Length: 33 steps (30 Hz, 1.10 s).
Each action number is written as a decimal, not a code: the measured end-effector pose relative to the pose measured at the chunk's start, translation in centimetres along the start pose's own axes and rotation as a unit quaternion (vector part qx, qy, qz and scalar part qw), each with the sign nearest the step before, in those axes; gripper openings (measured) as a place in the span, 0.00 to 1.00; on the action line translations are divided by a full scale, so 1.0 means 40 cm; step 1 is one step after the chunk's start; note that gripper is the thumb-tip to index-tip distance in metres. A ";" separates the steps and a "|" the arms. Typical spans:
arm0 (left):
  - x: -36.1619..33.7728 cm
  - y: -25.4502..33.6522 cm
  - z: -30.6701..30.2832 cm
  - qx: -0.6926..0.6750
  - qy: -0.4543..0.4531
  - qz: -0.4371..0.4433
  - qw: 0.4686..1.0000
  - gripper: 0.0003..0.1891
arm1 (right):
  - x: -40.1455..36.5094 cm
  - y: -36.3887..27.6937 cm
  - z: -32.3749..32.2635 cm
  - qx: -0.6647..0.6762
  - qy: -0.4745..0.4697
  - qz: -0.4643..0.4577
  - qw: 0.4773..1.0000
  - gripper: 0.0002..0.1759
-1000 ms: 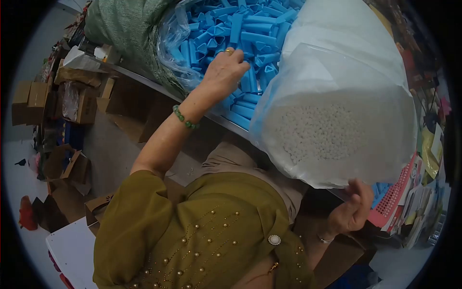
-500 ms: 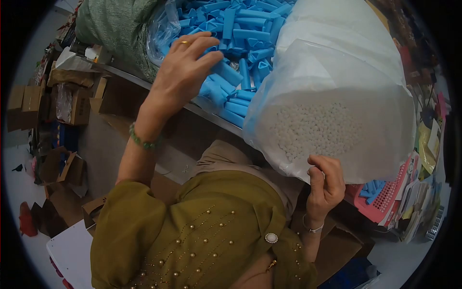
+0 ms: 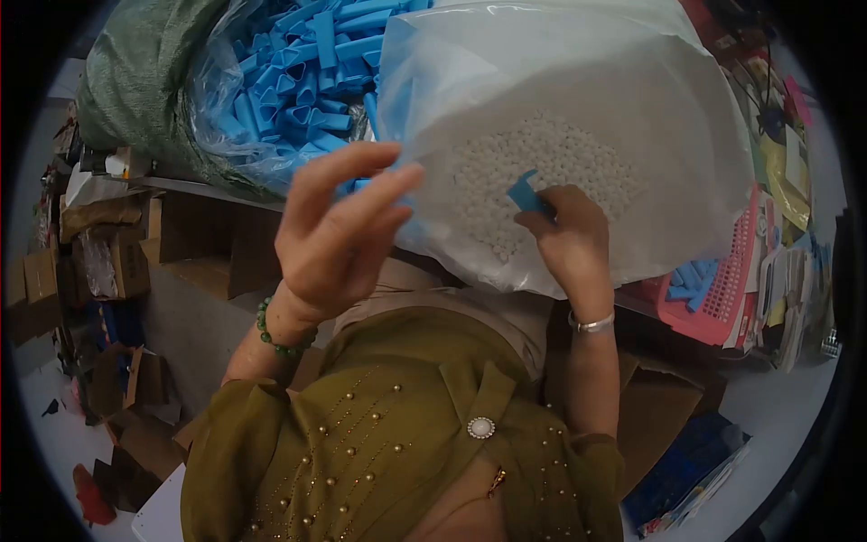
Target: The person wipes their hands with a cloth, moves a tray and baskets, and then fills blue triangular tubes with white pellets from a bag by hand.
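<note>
My right hand [image 3: 575,242] is over the white beads [image 3: 492,172] in a clear plastic bag [image 3: 686,217], its fingers closed on a blue triangular plastic tube [image 3: 529,195]. The small white beads lie in a pile inside the bag, partly covered by that hand. My left hand [image 3: 339,230] hovers in front of the bag's left side, fingers apart and somewhat blurred, with nothing seen in it. Beyond it, many more blue triangular tubes [image 3: 302,86] fill another clear bag at the upper left.
A green woven sack [image 3: 135,86] leans at the far left. To the right stands a pink basket [image 3: 727,289] holding several blue pieces, beside stacked papers. Open cardboard boxes [image 3: 217,244] stand below the table edge on the left.
My left hand has come away from the blue tubes toward the middle. My right hand has moved up over the beads and now grips a blue tube. The view has shifted right.
</note>
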State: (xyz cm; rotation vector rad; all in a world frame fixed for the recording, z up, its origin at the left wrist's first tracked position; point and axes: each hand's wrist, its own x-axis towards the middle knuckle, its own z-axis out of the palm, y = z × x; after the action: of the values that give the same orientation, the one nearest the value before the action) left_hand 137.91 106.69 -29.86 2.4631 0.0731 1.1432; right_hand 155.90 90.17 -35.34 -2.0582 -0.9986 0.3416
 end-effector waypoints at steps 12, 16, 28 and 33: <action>-0.058 -0.051 0.028 -0.039 0.083 -0.128 0.987 0.22 | 0.186 0.041 0.171 -0.163 0.049 -0.071 0.983 0.06; -0.062 -0.049 0.026 -0.048 0.099 -0.134 0.985 0.21 | 0.146 -0.007 0.111 0.015 0.038 0.007 0.999 0.11; -0.060 -0.044 0.030 -0.052 0.121 -0.097 0.986 0.21 | 0.082 0.038 0.082 -0.010 0.033 0.002 0.999 0.12; -0.065 -0.056 0.019 -0.044 0.118 -0.104 0.987 0.21 | 0.154 0.039 0.115 -0.178 -0.008 -0.027 0.984 0.14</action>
State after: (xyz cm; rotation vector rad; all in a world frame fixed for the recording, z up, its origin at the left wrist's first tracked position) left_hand 137.05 107.89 -33.03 2.1745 0.3327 1.3084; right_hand 158.26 96.75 -38.86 -2.3430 -1.1925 0.1568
